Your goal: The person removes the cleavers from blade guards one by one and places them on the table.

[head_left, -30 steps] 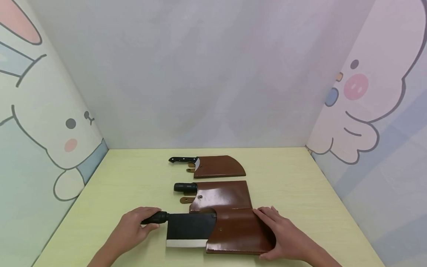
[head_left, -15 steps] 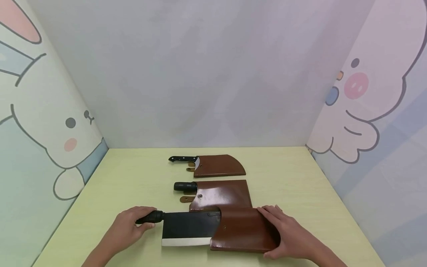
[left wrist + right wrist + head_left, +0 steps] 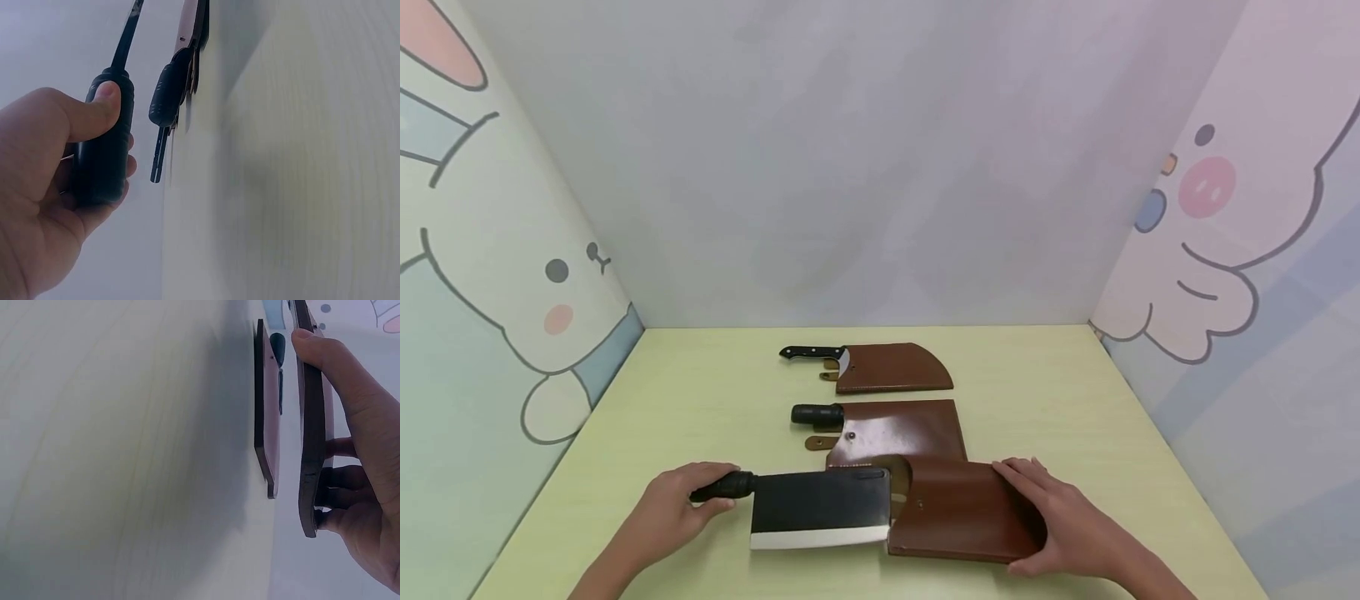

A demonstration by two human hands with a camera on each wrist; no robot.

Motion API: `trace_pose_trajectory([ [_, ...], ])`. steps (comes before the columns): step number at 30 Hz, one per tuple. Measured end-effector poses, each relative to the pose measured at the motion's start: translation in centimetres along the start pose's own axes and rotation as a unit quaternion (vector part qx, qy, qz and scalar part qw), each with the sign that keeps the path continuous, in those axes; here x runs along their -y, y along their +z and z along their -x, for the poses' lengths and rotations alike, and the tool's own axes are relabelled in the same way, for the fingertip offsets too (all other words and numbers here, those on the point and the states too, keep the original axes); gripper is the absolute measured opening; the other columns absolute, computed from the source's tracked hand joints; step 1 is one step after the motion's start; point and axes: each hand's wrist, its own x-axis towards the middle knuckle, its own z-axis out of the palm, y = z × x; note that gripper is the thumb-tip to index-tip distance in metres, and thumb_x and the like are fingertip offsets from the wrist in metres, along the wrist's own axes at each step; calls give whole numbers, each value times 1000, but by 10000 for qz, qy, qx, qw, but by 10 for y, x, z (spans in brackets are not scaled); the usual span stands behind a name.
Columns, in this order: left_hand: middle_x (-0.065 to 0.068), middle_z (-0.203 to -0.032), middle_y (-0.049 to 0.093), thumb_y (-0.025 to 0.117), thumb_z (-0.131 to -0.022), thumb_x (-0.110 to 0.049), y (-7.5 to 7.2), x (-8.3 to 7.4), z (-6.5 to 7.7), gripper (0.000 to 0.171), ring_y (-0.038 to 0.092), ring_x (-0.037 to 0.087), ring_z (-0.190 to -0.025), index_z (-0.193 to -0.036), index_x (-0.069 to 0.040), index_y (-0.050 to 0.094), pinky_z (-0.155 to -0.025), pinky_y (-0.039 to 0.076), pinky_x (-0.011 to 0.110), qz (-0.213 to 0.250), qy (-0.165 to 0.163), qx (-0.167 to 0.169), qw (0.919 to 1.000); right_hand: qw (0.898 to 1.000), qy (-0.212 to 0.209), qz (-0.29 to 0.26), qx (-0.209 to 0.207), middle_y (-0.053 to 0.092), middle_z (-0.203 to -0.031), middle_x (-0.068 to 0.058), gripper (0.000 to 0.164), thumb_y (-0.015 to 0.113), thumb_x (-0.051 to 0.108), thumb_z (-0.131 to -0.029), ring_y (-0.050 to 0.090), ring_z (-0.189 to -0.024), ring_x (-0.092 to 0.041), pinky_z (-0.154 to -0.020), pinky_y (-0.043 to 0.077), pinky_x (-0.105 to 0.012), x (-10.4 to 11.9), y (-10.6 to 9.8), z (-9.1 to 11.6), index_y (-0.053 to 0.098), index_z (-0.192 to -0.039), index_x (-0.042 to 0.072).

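My left hand grips the black ribbed handle of a cleaver, its thumb lying along the handle in the left wrist view. The cleaver's blade is dark with a bright lower edge and points right. Its far end is right at the mouth of a brown leather sheath, whose inner back layer shows in the gap. My right hand holds that sheath by its closed right end, thumb on the near edge and fingers on the far one. Both sheath and cleaver are held above the table, as the right wrist view and shadows show.
Behind the held sheath lies another sheathed cleaver, partly overlapped by it, with a loose strap at left. Farther back lies a sheathed knife with a riveted black handle. Cartoon-printed walls enclose the pale yellow table.
My left hand has drawn the cleaver leftward while my right hand moved the sheath right. The blade, partly inside the sheath before, now shows its whole length outside the mouth.
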Motion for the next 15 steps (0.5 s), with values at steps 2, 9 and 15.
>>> trace_pose_trajectory([
  [2, -6, -104, 76, 91, -74, -22, 1, 2, 2, 40, 73, 17, -93, -111, -17, 79, -77, 60, 37, 42, 83, -69, 9999, 10000, -1, 28, 13, 49, -146, -2, 116, 84, 76, -63, 57, -127, -50, -88, 59, -54, -1, -1, 1, 46, -153, 14],
  [9, -6, -103, 76, 91, -74, -22, 4, 7, 9, 39, 73, 12, -92, -110, -16, 79, -75, 60, 35, 97, 191, -108, 9997, 9998, -110, 153, -26, 50, -144, 1, 114, 84, 77, -62, 63, -122, -36, -87, 60, -44, -9, 0, 8, 48, -152, 16],
  [15, -5, -102, 77, 91, -73, -26, 8, 14, 18, 40, 73, 12, -92, -110, -15, 78, -75, 60, 35, 8, 152, -33, 9999, 9997, -45, 227, -33, 50, -144, 3, 114, 83, 77, -63, 63, -111, -20, -81, 59, -35, -14, 1, 15, 48, -152, 16],
])
